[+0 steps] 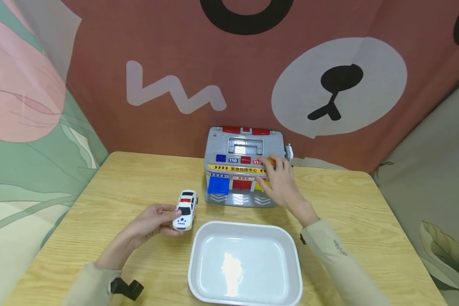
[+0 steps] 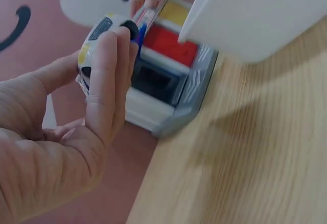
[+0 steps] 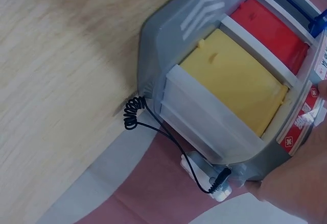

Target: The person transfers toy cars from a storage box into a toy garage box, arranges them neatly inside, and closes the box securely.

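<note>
My left hand [image 1: 157, 220] grips a white toy police car [image 1: 185, 208], thumb on its hood and fingers along the underside. The car has a red light bar and blue stars. To its right stands a grey toy garage [image 1: 239, 178] with blue, red and yellow doors. The blue door [image 1: 218, 185] is swung outward; a dark bay [image 2: 157, 77] shows behind it in the left wrist view. My right hand [image 1: 284, 180] is at the garage's right front, fingertips at the orange button [image 1: 270, 161] and thumb by the front face. Its fingertips are largely out of the right wrist view.
A white basin [image 1: 245, 226] stands on the wooden table [image 1: 137, 178] in front of the garage. A small white-grey handset [image 1: 288, 151] hangs on the garage's right side, with a coiled black cord [image 3: 134, 113]. A printed curtain [image 1: 168, 131] rises behind the table.
</note>
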`<state>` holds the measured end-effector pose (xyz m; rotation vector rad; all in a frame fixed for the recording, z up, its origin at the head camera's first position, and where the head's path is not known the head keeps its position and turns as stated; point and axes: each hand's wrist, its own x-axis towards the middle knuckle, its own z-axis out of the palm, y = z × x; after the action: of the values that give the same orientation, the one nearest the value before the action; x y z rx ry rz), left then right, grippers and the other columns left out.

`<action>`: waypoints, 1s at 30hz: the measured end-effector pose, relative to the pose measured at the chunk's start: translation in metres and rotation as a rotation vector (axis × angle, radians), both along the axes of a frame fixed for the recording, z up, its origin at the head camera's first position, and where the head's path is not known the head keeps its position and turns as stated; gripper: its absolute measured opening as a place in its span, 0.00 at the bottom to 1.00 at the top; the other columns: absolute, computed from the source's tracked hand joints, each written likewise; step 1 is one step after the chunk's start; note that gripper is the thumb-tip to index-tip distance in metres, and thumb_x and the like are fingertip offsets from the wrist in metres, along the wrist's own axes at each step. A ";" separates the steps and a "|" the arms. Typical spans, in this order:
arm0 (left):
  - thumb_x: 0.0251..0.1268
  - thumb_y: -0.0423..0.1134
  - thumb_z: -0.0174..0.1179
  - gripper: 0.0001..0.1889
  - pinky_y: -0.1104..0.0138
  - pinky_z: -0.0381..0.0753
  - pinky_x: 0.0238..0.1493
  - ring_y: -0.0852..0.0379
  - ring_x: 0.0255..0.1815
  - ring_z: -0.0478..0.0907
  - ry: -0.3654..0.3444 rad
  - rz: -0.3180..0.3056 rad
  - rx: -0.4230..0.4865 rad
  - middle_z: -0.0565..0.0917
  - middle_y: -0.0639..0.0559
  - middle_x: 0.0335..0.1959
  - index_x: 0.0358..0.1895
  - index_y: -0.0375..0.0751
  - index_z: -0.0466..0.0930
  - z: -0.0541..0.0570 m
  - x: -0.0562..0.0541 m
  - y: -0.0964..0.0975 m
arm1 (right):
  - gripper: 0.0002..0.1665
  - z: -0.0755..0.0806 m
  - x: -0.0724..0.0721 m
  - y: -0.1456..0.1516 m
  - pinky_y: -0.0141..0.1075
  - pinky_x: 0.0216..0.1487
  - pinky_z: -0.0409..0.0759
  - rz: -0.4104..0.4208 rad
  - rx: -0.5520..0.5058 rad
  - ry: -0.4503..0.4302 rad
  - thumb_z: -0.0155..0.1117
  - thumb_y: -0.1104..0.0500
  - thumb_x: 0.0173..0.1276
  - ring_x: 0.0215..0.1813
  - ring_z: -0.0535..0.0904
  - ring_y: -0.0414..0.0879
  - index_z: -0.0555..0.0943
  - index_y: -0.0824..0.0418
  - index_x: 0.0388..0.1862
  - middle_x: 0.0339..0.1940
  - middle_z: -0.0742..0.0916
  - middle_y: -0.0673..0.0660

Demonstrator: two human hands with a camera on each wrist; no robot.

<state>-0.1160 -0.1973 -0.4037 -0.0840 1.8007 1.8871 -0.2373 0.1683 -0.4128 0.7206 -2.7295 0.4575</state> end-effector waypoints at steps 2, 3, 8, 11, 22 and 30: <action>0.71 0.40 0.57 0.34 0.61 0.82 0.46 0.47 0.39 0.84 0.001 0.004 0.004 0.82 0.34 0.44 0.66 0.15 0.54 -0.003 -0.004 -0.005 | 0.35 0.000 0.000 0.000 0.59 0.63 0.58 -0.005 0.001 -0.001 0.55 0.45 0.72 0.66 0.55 0.63 0.61 0.53 0.73 0.68 0.62 0.67; 0.71 0.40 0.57 0.35 0.61 0.82 0.46 0.48 0.39 0.84 0.000 0.008 -0.003 0.81 0.34 0.45 0.66 0.15 0.54 -0.005 -0.006 -0.006 | 0.35 0.000 0.001 -0.001 0.59 0.63 0.58 -0.007 0.004 -0.003 0.55 0.45 0.72 0.66 0.55 0.63 0.61 0.53 0.73 0.68 0.62 0.67; 0.69 0.40 0.59 0.37 0.59 0.82 0.48 0.48 0.44 0.82 -0.033 0.039 -0.048 0.78 0.32 0.51 0.69 0.19 0.52 -0.014 -0.015 -0.005 | 0.35 0.000 0.001 0.000 0.59 0.63 0.58 -0.007 0.017 -0.007 0.55 0.44 0.72 0.66 0.55 0.63 0.61 0.53 0.73 0.68 0.62 0.67; 0.70 0.36 0.58 0.36 0.58 0.81 0.50 0.46 0.47 0.81 -0.058 0.047 -0.022 0.74 0.28 0.55 0.70 0.20 0.48 -0.021 -0.021 0.000 | 0.35 0.001 -0.001 0.001 0.58 0.63 0.59 -0.006 0.021 0.006 0.55 0.44 0.72 0.66 0.55 0.62 0.61 0.53 0.73 0.68 0.62 0.67; 0.68 0.27 0.54 0.33 0.58 0.80 0.51 0.46 0.46 0.81 -0.074 0.021 0.060 0.73 0.27 0.55 0.70 0.21 0.48 -0.041 -0.039 0.019 | 0.35 0.000 -0.002 0.000 0.58 0.63 0.58 -0.008 0.014 0.000 0.55 0.44 0.72 0.66 0.54 0.62 0.60 0.52 0.74 0.68 0.62 0.66; 0.67 0.26 0.56 0.31 0.57 0.79 0.52 0.46 0.47 0.81 -0.105 0.026 0.074 0.71 0.28 0.59 0.70 0.25 0.53 -0.052 -0.058 0.043 | 0.34 0.001 0.000 0.000 0.59 0.62 0.60 -0.008 -0.005 0.015 0.55 0.44 0.72 0.65 0.56 0.63 0.62 0.52 0.73 0.68 0.62 0.66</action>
<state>-0.1741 -0.1543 -0.4561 -0.1778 1.6669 1.9284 -0.2371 0.1688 -0.4119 0.7094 -2.7154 0.4549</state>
